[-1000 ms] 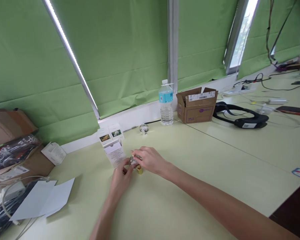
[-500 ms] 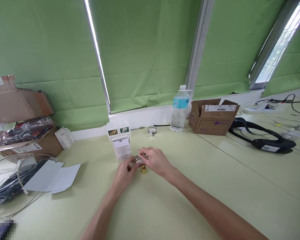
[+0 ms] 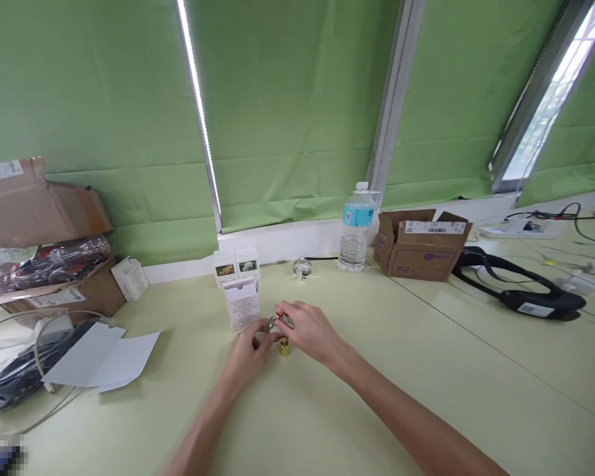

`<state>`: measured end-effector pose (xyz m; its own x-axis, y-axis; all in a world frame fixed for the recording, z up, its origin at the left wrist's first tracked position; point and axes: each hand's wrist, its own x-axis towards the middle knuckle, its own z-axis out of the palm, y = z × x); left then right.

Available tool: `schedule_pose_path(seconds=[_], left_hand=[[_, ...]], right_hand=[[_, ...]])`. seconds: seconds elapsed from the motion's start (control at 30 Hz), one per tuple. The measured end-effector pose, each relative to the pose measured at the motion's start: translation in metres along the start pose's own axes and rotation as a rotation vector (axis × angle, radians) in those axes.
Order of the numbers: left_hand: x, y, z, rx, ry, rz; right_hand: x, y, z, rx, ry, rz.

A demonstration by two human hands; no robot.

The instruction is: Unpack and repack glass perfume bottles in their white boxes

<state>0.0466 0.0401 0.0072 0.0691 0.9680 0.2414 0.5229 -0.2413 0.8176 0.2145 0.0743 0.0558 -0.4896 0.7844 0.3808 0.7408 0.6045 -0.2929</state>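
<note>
My left hand (image 3: 248, 354) is closed around the left side of a small round clear glass bottle (image 3: 272, 328) on the table. From the right, my right hand (image 3: 310, 330) pinches a small copper-coloured piece (image 3: 278, 316) at the bottle's top. My fingers cover much of both, so I cannot tell whether the piece sits in the neck. Right in front of the bottle a gold cylindrical cap (image 3: 284, 347) stands upright. An open white carton (image 3: 242, 306) is just behind my left hand. Farther back lies a similar rounded glass piece (image 3: 302, 267) with a silvery part.
White picture boxes (image 3: 237, 264) stand behind the carton. Toward the window are a water bottle (image 3: 356, 231), an open brown box (image 3: 421, 248) and a black headset (image 3: 530, 291). On the left are folded white paper (image 3: 104, 360), cables and a stacked cardboard box (image 3: 44, 211).
My hands keep nearly the same hold at the glass bottle, with the right fingers shifted very slightly. The whole scene sits a little lower in view.
</note>
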Motion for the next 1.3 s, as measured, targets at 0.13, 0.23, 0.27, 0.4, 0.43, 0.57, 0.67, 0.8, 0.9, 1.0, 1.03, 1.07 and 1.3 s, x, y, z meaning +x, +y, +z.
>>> schedule_pose_path(seconds=[0.13,0.23,0.27,0.4,0.43,0.57,0.67,0.8,0.9,1.0,1.03,1.07,1.3], left_hand=[[0.0,0.0,-0.001,-0.007,-0.011,-0.004],[0.0,-0.001,-0.001,-0.007,-0.003,-0.006],[0.0,-0.001,0.0,-0.008,-0.004,-0.004],[0.0,-0.002,0.0,-0.003,0.01,-0.003],[0.0,-0.002,0.0,-0.002,0.013,-0.004],[0.0,-0.001,0.0,-0.001,0.009,-0.006],[0.001,-0.001,0.0,-0.003,0.022,-0.003],[0.001,-0.002,0.0,0.006,0.041,-0.01],[0.001,-0.004,0.0,0.001,0.037,0.006],[0.001,-0.004,-0.001,-0.005,0.021,0.013],[0.002,-0.005,-0.001,-0.006,0.019,0.011],[0.002,-0.005,-0.001,-0.005,0.022,0.007],[0.002,-0.006,-0.001,0.007,0.034,-0.012]], right_hand=[[-0.005,0.001,0.002,0.007,0.039,-0.038],[-0.007,0.002,0.0,0.023,0.039,-0.04],[-0.007,0.001,-0.001,0.034,0.04,-0.036],[-0.008,0.0,-0.005,0.069,0.092,-0.006],[-0.009,-0.001,-0.005,0.071,0.098,-0.005],[-0.01,0.001,-0.004,0.064,0.078,-0.053],[-0.009,0.009,-0.002,0.067,0.121,-0.019],[-0.007,0.027,0.001,0.101,0.143,0.092],[-0.005,0.038,0.004,0.108,0.125,0.13],[-0.004,0.045,0.007,0.106,0.112,0.146],[-0.003,0.047,0.008,0.105,0.11,0.151],[-0.002,0.049,0.009,0.105,0.108,0.156],[0.004,0.061,0.012,0.096,0.088,0.198]])
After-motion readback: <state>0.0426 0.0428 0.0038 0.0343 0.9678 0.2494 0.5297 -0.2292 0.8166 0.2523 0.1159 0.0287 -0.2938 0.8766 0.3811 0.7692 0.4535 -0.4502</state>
